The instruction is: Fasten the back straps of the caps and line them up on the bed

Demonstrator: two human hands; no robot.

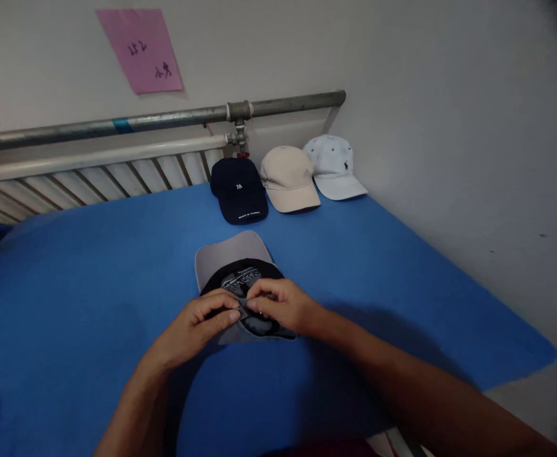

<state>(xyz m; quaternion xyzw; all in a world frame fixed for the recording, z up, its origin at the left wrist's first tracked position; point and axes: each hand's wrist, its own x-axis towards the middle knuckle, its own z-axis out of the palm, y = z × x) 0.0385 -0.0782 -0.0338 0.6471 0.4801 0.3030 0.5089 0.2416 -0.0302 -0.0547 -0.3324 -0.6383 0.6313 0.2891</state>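
Note:
A grey baseball cap (233, 252) lies upside down on the blue table, its brim pointing away from me and its dark lining with printed lettering showing. My left hand (206, 320) pinches the cap's back strap from the left, thumb and fingers closed on it. From the right, my right hand (285, 304) pinches the same strap close beside the left fingertips. The strap's fastening is mostly hidden between my fingers, so whether it is done up I cannot tell.
Along the back stand a navy cap (240, 190), a beige cap (288, 178) and a white cap (335, 166). Behind the blue table (92, 266) run a radiator (130, 176) and a metal pipe (173, 120). A pink paper (140, 51) hangs on the wall; another wall borders the right.

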